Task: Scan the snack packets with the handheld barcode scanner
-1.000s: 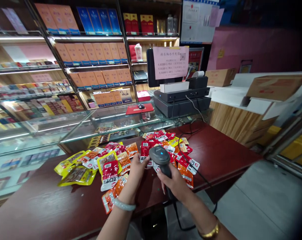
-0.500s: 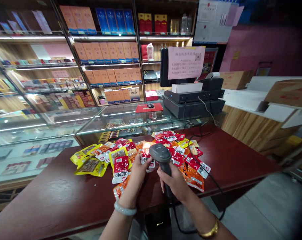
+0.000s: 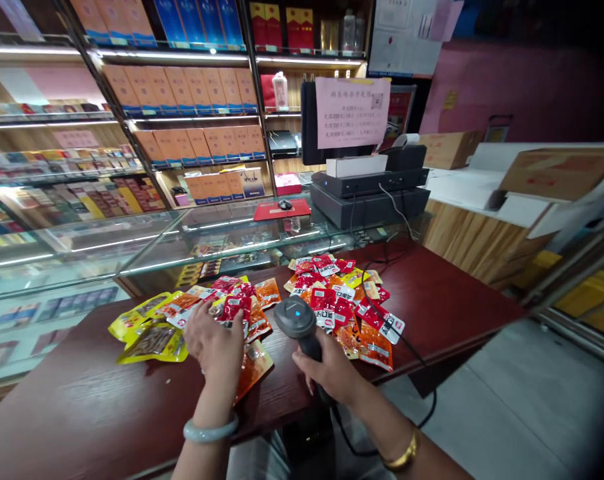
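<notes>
On the dark red counter (image 3: 72,407) lay glossy packets (image 3: 377,347) in two heaps; at the far left, a yellow packet (image 3: 157,341) showed brown contents through its clear window. Palm down, the left hand (image 3: 217,343) stretched over the left heap (image 3: 237,309), fingers bent among it; whether they gripped anything could not be told. Between the heaps, the right hand's (image 3: 332,370) fingers were wrapped around a dark scanner's (image 3: 296,317) handle. Behind, a glass case (image 3: 222,230) held small goods, and orange boxes (image 3: 182,90) lined shelves (image 3: 177,119).
</notes>
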`<state>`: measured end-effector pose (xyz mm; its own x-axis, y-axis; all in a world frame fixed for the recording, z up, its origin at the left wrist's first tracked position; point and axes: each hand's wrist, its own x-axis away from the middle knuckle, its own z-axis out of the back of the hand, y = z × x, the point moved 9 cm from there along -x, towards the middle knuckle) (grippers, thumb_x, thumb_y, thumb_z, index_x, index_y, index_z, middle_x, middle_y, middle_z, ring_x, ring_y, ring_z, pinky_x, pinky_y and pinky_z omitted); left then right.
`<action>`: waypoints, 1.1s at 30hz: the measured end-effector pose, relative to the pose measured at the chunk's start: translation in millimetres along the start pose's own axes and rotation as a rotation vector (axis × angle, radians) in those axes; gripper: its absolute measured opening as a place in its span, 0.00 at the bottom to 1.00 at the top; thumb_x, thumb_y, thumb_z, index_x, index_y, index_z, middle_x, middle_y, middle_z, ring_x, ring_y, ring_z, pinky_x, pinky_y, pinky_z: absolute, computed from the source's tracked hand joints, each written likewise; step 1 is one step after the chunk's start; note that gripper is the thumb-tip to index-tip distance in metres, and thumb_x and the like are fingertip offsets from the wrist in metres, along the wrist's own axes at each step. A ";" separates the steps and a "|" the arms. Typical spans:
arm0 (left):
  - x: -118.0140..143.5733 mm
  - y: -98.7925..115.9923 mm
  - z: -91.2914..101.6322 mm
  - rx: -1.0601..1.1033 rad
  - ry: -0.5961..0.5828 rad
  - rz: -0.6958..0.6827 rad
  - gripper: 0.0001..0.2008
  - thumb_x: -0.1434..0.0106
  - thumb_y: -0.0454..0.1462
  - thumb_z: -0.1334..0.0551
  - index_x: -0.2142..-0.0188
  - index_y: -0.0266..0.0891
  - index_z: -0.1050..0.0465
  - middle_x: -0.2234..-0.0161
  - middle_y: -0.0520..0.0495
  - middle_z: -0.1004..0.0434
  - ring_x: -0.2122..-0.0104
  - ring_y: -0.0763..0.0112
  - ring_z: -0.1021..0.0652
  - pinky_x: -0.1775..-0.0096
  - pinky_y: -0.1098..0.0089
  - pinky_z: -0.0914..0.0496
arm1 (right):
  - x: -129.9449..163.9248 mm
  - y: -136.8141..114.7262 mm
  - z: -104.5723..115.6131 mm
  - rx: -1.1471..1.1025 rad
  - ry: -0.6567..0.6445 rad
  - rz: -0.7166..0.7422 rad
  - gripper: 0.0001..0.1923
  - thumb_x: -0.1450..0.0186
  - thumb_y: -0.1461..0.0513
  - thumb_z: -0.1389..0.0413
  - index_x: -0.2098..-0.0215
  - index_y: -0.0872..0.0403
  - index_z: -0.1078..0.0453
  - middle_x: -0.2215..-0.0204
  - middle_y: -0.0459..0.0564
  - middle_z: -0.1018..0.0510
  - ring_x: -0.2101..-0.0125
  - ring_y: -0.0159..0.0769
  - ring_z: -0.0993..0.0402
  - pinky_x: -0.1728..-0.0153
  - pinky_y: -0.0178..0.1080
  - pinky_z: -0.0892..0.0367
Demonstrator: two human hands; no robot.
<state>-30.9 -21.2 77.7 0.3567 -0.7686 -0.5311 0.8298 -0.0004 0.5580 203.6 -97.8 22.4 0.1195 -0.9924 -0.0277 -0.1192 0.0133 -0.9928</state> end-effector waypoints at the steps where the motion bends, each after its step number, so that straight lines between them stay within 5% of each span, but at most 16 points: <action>1: 1.6 11.1 -3.2 -0.026 -0.010 -0.070 0.26 0.32 0.47 0.38 0.39 0.38 0.35 0.35 0.31 0.32 0.31 0.45 0.36 0.33 0.47 0.42 | 0.3 1.0 3.3 0.006 0.017 0.001 0.18 0.37 0.52 0.33 0.59 0.50 0.34 0.79 0.36 0.32 0.85 0.28 0.36 0.82 0.32 0.38; 7: 50.8 88.8 -79.0 -0.206 -0.539 -0.417 0.17 0.31 0.46 0.39 0.51 0.35 0.22 0.53 0.31 0.18 0.47 0.44 0.21 0.43 0.52 0.32 | 5.3 -1.3 35.8 0.023 0.141 0.015 0.18 0.37 0.50 0.34 0.59 0.50 0.33 0.82 0.36 0.33 0.86 0.29 0.37 0.82 0.34 0.37; 11: 81.3 126.0 -102.6 -0.301 -0.655 -0.460 0.21 0.31 0.47 0.39 0.51 0.31 0.22 0.51 0.27 0.19 0.46 0.42 0.21 0.46 0.53 0.30 | 11.1 -6.3 54.1 0.027 0.186 0.004 0.20 0.37 0.48 0.35 0.58 0.51 0.34 0.83 0.35 0.33 0.87 0.29 0.36 0.83 0.34 0.36; 15: 90.4 139.1 -113.8 -0.339 -0.695 -0.405 0.21 0.32 0.42 0.38 0.45 0.30 0.25 0.46 0.28 0.21 0.44 0.44 0.22 0.45 0.54 0.29 | 15.9 -5.8 63.7 0.027 0.212 -0.004 0.21 0.37 0.47 0.36 0.59 0.51 0.36 0.83 0.34 0.33 0.87 0.28 0.37 0.83 0.33 0.36; 20: 88.0 137.2 -123.9 -0.252 -0.756 -0.354 0.18 0.32 0.39 0.40 0.47 0.30 0.25 0.47 0.27 0.20 0.46 0.47 0.19 0.47 0.58 0.29 | 18.4 -3.3 65.6 0.039 0.211 -0.008 0.21 0.37 0.47 0.36 0.58 0.51 0.35 0.84 0.34 0.33 0.87 0.28 0.37 0.84 0.32 0.37; 24: 79.0 116.1 -124.9 -0.041 -0.763 -0.171 0.16 0.31 0.38 0.40 0.46 0.33 0.29 0.54 0.31 0.16 0.54 0.52 0.16 0.56 0.63 0.29 | 18.9 -7.1 64.9 0.033 0.214 0.007 0.21 0.36 0.46 0.37 0.61 0.50 0.36 0.85 0.34 0.34 0.87 0.28 0.37 0.83 0.33 0.36; 30: 65.0 73.0 -112.2 0.565 -0.647 0.085 0.15 0.39 0.48 0.34 0.61 0.42 0.32 0.68 0.46 0.19 0.67 0.57 0.19 0.61 0.62 0.29 | 16.3 -15.1 49.8 0.017 0.156 0.037 0.19 0.34 0.47 0.37 0.60 0.50 0.36 0.84 0.35 0.32 0.86 0.29 0.35 0.82 0.33 0.36; 33: 60.4 55.9 -99.0 0.632 -0.580 0.111 0.16 0.43 0.50 0.34 0.64 0.43 0.33 0.72 0.49 0.22 0.70 0.60 0.22 0.63 0.62 0.30 | 12.8 -18.2 34.1 0.017 0.110 0.041 0.19 0.35 0.47 0.37 0.61 0.51 0.36 0.84 0.35 0.33 0.86 0.29 0.36 0.82 0.33 0.36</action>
<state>79.5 -4.3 13.6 0.0036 -0.9903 -0.1387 0.3477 -0.1288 0.9287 240.9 -106.6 36.1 0.0057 -0.9984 -0.0559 -0.1052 0.0550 -0.9929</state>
